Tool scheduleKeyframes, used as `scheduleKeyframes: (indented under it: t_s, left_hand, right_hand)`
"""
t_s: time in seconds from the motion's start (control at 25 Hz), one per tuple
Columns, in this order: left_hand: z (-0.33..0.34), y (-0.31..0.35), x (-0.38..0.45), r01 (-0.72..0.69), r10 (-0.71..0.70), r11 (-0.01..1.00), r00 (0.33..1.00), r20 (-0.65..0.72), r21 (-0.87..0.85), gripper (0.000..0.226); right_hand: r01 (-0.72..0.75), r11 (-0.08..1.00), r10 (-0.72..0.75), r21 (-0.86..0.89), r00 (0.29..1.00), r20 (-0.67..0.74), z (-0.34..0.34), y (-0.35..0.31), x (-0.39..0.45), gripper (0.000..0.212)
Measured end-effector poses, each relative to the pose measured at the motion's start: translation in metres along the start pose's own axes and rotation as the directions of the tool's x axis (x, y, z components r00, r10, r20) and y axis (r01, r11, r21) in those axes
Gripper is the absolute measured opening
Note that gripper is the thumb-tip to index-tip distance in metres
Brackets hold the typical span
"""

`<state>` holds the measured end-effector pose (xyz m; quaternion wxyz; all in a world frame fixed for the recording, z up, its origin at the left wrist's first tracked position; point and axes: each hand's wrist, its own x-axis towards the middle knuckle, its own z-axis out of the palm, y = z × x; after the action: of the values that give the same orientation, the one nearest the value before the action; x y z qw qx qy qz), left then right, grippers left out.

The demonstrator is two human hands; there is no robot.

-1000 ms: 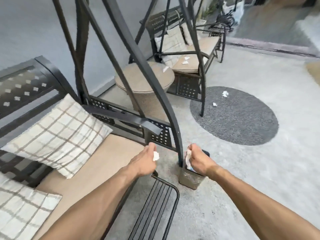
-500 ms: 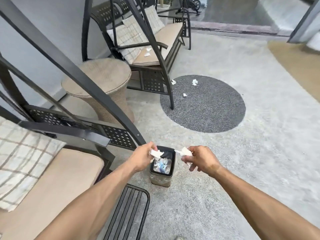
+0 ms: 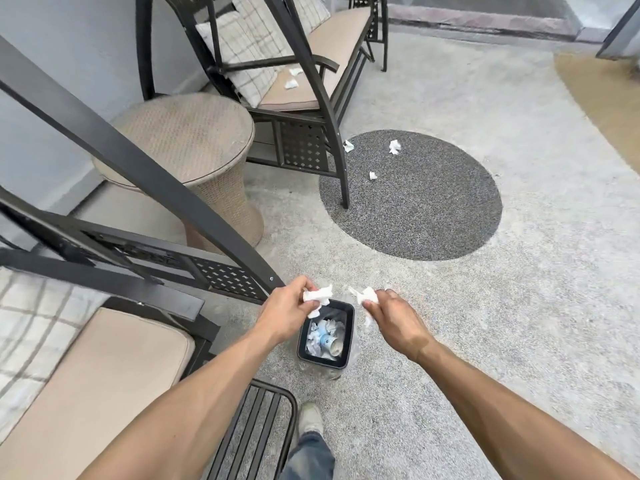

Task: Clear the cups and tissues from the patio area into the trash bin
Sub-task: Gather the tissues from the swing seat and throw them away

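Note:
A small black trash bin stands on the floor below my hands, holding crumpled tissues and a cup. My left hand grips a crumpled white tissue over the bin's far left corner. My right hand pinches another white tissue just past the bin's far right corner. Three loose tissues lie on the round dark mat. Two more tissues rest on the far bench cushion.
A near swing bench with tan cushion and dark metal frame is at the left. A round wicker side table stands between the benches. My foot is behind the bin. A tan mat lies far right.
The view tilted down and closer to the bin. Both hands, each still holding its tissue, now sit right above the bin's far rim.

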<state>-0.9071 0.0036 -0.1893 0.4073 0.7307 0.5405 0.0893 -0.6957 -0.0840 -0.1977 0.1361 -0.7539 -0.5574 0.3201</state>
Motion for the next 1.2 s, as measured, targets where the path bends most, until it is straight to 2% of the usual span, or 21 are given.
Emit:
scheduleKeyframes:
  t_s: [0.16,0.28,0.36,0.48,0.64,0.76,0.88,1.04,1.2]
  left_hand:
    - [0.008,-0.027,0.046,0.070,-0.070,0.996,0.998,-0.001,-0.060,0.018]
    - [0.027,-0.050,0.071,0.101,-0.102,0.994,0.994,-0.029,-0.037,0.021]
    - [0.052,-0.073,0.091,0.148,-0.149,0.989,0.989,-0.017,-0.029,0.023]
    - [0.097,-0.114,0.119,0.214,-0.214,0.977,0.976,0.041,-0.016,0.028]
    - [0.166,-0.173,0.162,0.318,-0.318,0.948,0.948,0.019,0.000,0.030]
    - [0.217,-0.222,0.189,0.358,-0.358,0.921,0.933,-0.025,0.152,0.027]
    - [0.258,-0.267,0.211,0.308,-0.286,0.889,0.951,-0.113,0.339,0.029]
    - [0.302,-0.306,0.236,0.301,-0.267,0.867,0.954,-0.138,0.396,0.031]
    - [0.321,-0.320,0.244,0.302,-0.264,0.842,0.953,-0.146,0.447,0.036]
  right_hand:
    - [-0.028,1.000,0.029,-0.008,0.993,0.112,0.026,0.005,0.051,0.027]
    - [-0.089,0.996,0.089,0.009,0.995,0.033,0.043,0.021,0.082,0.018]
    - [-0.152,0.988,0.152,0.015,0.988,0.006,0.063,0.043,0.107,0.016]
    - [-0.238,0.971,0.236,0.019,0.969,0.078,0.105,0.084,0.141,0.018]
    - [-0.295,0.955,0.295,-0.023,0.952,0.084,0.175,0.137,0.190,0.025]
    - [-0.241,0.964,0.248,-0.111,0.967,0.054,0.228,0.172,0.225,0.030]
    - [-0.144,0.954,0.173,-0.262,0.981,0.093,0.278,0.200,0.253,0.030]
    - [-0.026,0.902,0.088,-0.432,0.988,0.124,0.328,0.227,0.282,0.029]
    - [0.007,0.830,0.106,-0.557,0.980,0.170,0.344,0.240,0.292,0.034]
